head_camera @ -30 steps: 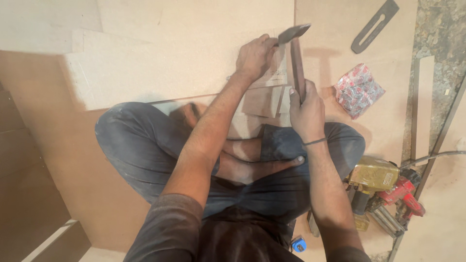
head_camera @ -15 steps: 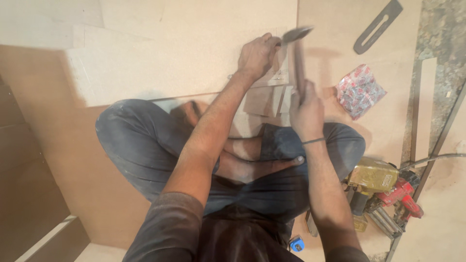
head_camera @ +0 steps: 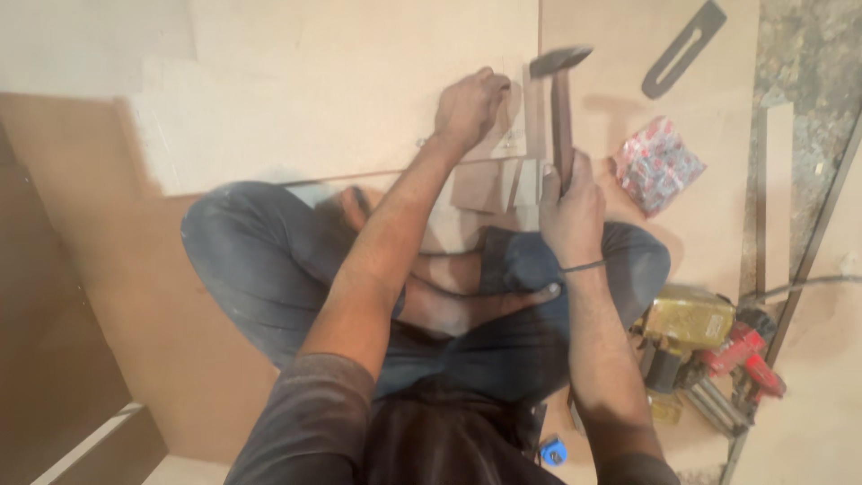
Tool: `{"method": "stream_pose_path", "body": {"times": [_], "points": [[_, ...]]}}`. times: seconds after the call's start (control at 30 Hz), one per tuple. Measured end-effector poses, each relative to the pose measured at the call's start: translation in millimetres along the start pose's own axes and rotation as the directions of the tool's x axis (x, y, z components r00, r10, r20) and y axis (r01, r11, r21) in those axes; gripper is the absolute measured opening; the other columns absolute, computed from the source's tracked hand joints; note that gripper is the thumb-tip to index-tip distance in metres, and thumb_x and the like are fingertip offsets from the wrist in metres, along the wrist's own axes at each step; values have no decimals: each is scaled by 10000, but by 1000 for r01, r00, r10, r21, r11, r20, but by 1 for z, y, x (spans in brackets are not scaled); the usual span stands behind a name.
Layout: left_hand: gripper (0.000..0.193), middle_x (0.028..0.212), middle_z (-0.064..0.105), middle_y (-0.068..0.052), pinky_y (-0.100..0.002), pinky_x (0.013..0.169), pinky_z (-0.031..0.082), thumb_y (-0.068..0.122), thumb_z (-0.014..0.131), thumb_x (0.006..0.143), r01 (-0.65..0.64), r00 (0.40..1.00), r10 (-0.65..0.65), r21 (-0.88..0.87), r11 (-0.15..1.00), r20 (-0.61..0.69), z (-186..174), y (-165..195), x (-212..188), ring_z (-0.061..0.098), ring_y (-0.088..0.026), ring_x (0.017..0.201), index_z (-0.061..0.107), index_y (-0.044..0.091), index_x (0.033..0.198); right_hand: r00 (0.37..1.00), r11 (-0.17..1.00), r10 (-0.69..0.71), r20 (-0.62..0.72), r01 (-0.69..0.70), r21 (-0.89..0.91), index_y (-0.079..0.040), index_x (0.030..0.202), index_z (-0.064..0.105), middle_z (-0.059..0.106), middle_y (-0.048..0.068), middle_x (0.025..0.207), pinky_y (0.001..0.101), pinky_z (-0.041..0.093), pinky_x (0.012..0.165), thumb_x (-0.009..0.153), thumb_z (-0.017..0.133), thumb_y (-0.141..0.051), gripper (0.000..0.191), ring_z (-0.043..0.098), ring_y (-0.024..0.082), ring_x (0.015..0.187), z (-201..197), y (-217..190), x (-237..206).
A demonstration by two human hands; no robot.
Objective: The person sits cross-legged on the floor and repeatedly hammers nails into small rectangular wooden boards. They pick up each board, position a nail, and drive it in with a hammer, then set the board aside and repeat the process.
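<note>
- The person sits cross-legged on the floor, knees spread wide, so the work lies between the legs and within easy reach of both arms.
- The right hand [head_camera: 573, 211] is clenched around the lower part of a hammer [head_camera: 561, 108] handle. The shaft runs up the frame and the dark metal head sits at upper centre, raised above the boards rather than resting on them.
- The left hand [head_camera: 471, 106] is curled into a loose fist at upper centre, just left of the hammer head, pressed down on the pale plywood sheet [head_camera: 341, 90]. It seems to pinch something small against the wood, perhaps a nail, but I cannot make it out.
- Its fingers sit close beside the head's path, which looks like the way to steady a small piece for a blow.
- A few small wood offcuts [head_camera: 489, 184] lie between the two hands, just above the crossed legs, near to hand.
- A crumpled red and white packet [head_camera: 655, 164] lies to the right of the hammer, on the boards, apart from it.
- A flat dark metal bar [head_camera: 682, 49] with a slot lies at upper right, well away from the hands.
- At lower right, beside the right knee, a yellow and red power tool [head_camera: 696, 332] rests with its cable trailing off to the right.
</note>
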State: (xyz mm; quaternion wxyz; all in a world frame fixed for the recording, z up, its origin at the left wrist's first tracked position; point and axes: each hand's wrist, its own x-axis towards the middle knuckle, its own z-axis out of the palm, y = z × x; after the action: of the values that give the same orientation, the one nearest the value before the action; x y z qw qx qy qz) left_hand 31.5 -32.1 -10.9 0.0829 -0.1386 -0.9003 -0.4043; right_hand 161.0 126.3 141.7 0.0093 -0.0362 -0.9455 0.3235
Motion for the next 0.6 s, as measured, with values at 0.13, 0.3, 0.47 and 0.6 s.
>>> {"method": "stream_pose_path", "body": {"times": [0.13,0.3,0.47,0.6], "points": [[120,972,676,-64,-439,731,559,218,673,946,79,993,-79,-4,997,-82,-17,5,-22,687,-304,880,719,153,1035,1000,1000,-5,-11,5,21,27,1303,550,708,270,988,511,539,793,1039,608,-130,313,702,449,954,-4,0,-3],[92,931,667,-58,-437,722,562,219,672,958,114,988,-115,-11,993,-99,-23,5,-36,694,-296,860,721,156,1003,999,999,18,47,-20,32,21,1273,578,705,275,987,500,544,789,1036,619,-127,282,710,434,948,-5,-5,-3],[80,921,678,-49,-439,690,557,215,673,952,155,986,-154,7,988,-59,-19,5,-33,692,-295,828,725,164,986,999,997,39,-17,-37,71,21,1309,558,704,268,972,492,547,777,1038,594,-123,310,718,421,904,-5,-9,-16],[86,911,673,-46,-433,698,563,210,675,938,116,989,-113,25,993,-90,-19,3,-32,700,-284,833,724,171,998,998,1000,21,60,-21,7,28,1309,564,698,294,979,519,531,780,1043,612,-112,304,685,474,946,6,-9,-12]]}}
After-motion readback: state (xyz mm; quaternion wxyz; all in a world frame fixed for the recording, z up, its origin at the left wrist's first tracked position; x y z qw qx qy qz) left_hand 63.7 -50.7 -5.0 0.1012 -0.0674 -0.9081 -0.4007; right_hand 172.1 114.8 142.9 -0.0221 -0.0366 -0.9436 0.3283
